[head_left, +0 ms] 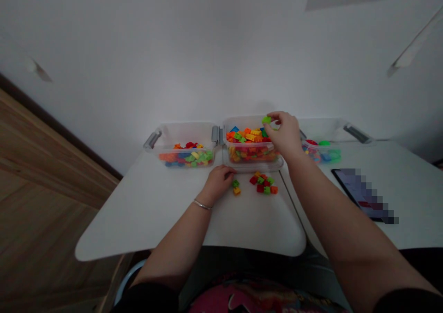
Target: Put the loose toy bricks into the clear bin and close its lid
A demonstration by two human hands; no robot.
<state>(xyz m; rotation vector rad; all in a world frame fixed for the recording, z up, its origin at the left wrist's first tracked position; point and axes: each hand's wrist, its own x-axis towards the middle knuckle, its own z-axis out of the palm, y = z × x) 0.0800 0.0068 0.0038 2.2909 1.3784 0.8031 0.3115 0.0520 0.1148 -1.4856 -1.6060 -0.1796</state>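
Note:
My right hand (284, 132) is raised over the right side of the middle clear plastic box (254, 165), pinching a light green toy brick (266, 119) between thumb and fingers. Orange, yellow, green, red and blue bricks (248, 136) fill that box. My left hand (220, 182) rests on the white table in front of the boxes, its fingertips close to a green brick (236, 183) and a yellow brick (236, 191). Its curled fingers hide whether anything is under them. Just to the right lies a small cluster of red, green and orange bricks (264, 183).
On the left stands a second clear box (186, 133) with mixed bricks at its bottom. A third clear box (325, 129) with colourful pieces is behind my right forearm. A dark tablet or phone (360, 193) lies on the right table. The wall rises directly behind the boxes.

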